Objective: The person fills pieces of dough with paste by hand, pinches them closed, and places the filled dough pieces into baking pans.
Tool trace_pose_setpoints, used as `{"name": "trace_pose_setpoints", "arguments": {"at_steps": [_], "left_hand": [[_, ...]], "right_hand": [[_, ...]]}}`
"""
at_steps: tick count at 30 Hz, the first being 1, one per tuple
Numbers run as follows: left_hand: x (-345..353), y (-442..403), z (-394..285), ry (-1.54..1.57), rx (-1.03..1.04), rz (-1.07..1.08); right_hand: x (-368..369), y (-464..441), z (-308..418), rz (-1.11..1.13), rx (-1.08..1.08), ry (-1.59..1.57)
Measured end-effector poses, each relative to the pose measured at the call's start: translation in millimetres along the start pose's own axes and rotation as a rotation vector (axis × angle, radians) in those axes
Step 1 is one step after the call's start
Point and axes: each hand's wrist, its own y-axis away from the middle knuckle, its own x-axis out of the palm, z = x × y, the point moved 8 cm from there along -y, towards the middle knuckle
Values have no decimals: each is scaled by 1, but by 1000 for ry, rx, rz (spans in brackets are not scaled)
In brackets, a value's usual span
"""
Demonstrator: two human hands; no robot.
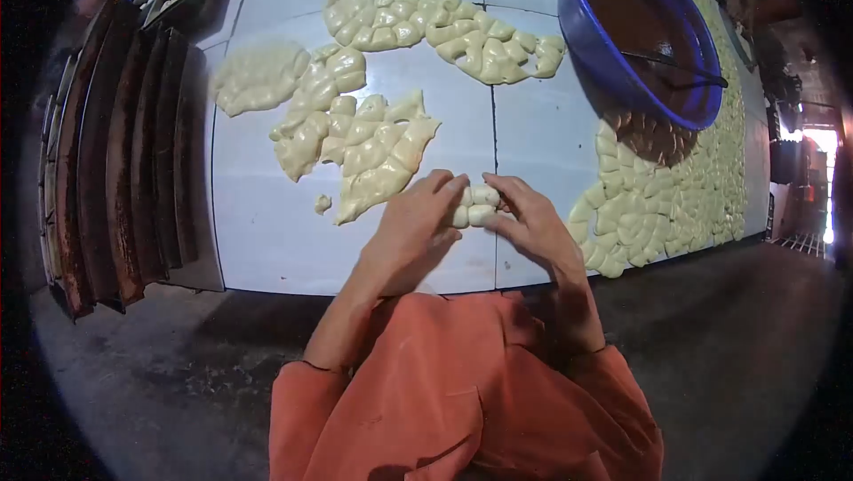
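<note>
Between my two hands, near the front edge of the white tiled table, sit several small pale dough pieces (476, 206) pressed side by side. My left hand (425, 214) curls against their left side. On the right side, the thumb and fingers of my right hand (530, 222) close around them. Just beyond my left hand lies a glossy, joined sheet of dough pieces (382, 148). A small scrap of dough (322, 204) rests apart from it.
A blue tub (582, 32) of brown liquid with a dark-handled utensil stands at the back right. Many dough pieces (666, 206) spread below it. More dough (373, 21) lies at the back. Dark metal trays (124, 161) stand on edge at the left.
</note>
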Motion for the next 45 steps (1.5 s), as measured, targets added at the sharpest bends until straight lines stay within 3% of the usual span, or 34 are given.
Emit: {"name": "trace_pose_setpoints", "arguments": {"at_steps": [2, 6, 10, 12, 14, 15, 17, 20, 24, 26, 28, 30, 33, 36, 38, 40, 43, 45], "left_hand": [[9, -3, 0, 38, -35, 5], [14, 1, 3, 61, -85, -2], [15, 15, 7, 20, -192, -33], [11, 20, 8, 90, -206, 16], [-11, 18, -3, 243, -279, 8], [-15, 18, 1, 239, -280, 0], [-40, 23, 20, 199, -331, -225], [-66, 19, 58, 78, -433, -361], [-102, -13, 83, -203, -330, -507], [-103, -30, 83, -375, -128, -529], [-107, -34, 83, -348, -159, -506], [-103, -43, 96, -322, -148, -416], [-103, -42, 95, -230, -205, -421], [-102, -43, 94, -216, -200, -438], [-103, -41, 95, -208, -121, -500], [-104, -43, 97, -176, -74, -494], [-103, -36, 96, -110, -175, -523], [-103, -36, 93, -127, -143, -531]], "right_hand": [[3, 6, 20, -22, -215, 121], [14, 7, 10, 85, -100, -5], [13, 2, 25, 202, -35, 226], [11, -10, 28, 147, -107, 228], [-8, -35, 31, -119, -86, 378], [-12, -51, 39, -154, -43, 215], [-3, -88, 53, -188, -128, 259], [22, -129, 91, -321, -421, 487], [65, -168, 84, -192, -537, 561], [49, -175, 79, -182, -412, 333], [35, -183, 46, -132, -80, -139], [25, -181, 24, -102, 49, -652], [11, -172, 18, -137, 75, -783], [20, -173, 18, -45, 158, -565], [24, -166, 73, -97, -264, 372], [34, -164, 79, -150, -356, 442], [46, -168, 83, -144, -525, 358], [39, -174, 71, -184, -421, 285]]}}
